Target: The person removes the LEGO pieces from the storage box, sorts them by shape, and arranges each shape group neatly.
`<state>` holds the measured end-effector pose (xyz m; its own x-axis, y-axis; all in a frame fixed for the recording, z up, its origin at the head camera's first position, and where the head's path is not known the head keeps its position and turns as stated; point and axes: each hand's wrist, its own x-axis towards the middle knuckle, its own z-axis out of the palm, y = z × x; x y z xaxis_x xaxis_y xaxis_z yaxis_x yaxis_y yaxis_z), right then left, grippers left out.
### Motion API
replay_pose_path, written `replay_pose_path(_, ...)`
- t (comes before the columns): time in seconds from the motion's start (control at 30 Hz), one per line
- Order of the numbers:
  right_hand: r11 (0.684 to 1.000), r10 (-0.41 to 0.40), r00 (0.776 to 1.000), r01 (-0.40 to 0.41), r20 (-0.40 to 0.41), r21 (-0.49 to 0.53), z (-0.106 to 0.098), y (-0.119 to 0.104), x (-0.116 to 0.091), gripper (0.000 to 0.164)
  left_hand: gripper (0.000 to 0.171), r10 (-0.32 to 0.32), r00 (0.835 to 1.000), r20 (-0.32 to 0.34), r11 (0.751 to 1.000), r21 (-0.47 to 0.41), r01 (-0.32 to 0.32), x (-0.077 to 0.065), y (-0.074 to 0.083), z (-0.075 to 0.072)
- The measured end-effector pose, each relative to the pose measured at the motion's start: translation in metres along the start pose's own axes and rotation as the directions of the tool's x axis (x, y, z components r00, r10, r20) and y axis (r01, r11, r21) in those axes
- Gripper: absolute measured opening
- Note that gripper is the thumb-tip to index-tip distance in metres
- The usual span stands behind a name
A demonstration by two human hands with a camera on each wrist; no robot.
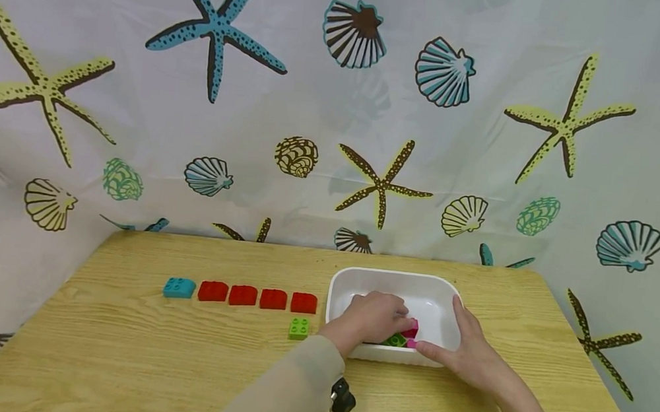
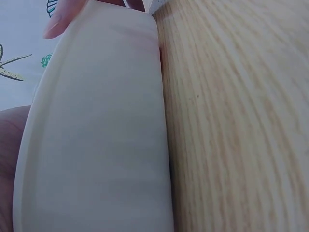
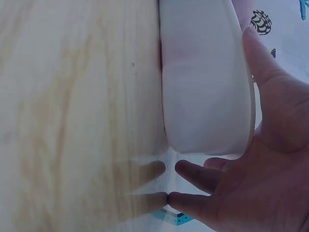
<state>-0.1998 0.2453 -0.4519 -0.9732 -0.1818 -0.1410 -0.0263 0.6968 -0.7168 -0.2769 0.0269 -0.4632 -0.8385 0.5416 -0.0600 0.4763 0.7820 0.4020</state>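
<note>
A white plastic bin (image 1: 449, 330) sits on the table's right half with a few toy building bricks in it. My left hand (image 1: 376, 315) reaches down into the bin over its near side, fingers bent and the fingertips partly hidden. Its thumb lies right at a pink brick (image 1: 411, 331); I cannot tell whether the hand holds a brick. Beside that are a green brick (image 1: 395, 340) and another bit of pink. My right hand (image 1: 474, 352) grips the bin's near right corner, thumb at the near rim and fingers along the right wall.
Left of the bin, a blue brick (image 1: 179, 287) and several red bricks (image 1: 243, 295) form a row. A lime green brick (image 1: 298, 328) stands in front of the row's right end. Behind the wooden table (image 1: 171, 370) hangs a shell and starfish curtain (image 1: 291, 109).
</note>
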Motion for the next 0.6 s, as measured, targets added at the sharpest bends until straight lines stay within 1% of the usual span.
replay_pose_path(0.13,1.000,-0.007,1.000,0.007,-0.003,-0.003,0.000,0.000,0.000,0.132,0.030,0.022,1.000,-0.002,0.999,0.026,-0.022,-0.006,0.006,-0.006)
replay_pose_path(0.2,1.000,-0.009,1.000,0.009,-0.006,-0.003,0.000,0.000,0.000,0.131,0.029,0.023,1.000,-0.005,0.999,0.027,-0.023,-0.006,0.006,-0.006)
replay_pose_path(0.23,1.000,-0.009,1.000,0.009,-0.007,-0.004,0.000,0.000,0.000,0.131,0.027,0.013,1.000,0.006,1.000,0.025,-0.014,-0.009,0.009,-0.011)
replay_pose_path(0.37,1.000,-0.004,1.000,0.004,-0.003,-0.002,0.000,-0.001,-0.001,0.130,0.027,0.011,1.000,0.015,1.000,0.007,-0.011,-0.007,0.008,-0.008)
replay_pose_path(0.47,1.000,0.000,1.000,0.000,0.000,0.001,0.000,-0.001,-0.001,0.130,0.027,0.013,1.000,0.018,1.000,-0.005,-0.013,-0.002,0.003,-0.004)
replay_pose_path(0.5,1.000,0.001,1.000,-0.001,0.000,-0.001,0.001,0.000,-0.001,0.129,0.027,0.014,1.000,0.016,1.000,-0.002,-0.014,0.002,-0.001,0.001)
replay_pose_path(0.6,1.000,0.005,1.000,-0.005,0.000,-0.006,0.001,0.000,-0.001,0.129,0.027,0.020,1.000,0.010,1.000,-0.008,-0.019,0.005,-0.003,0.003)
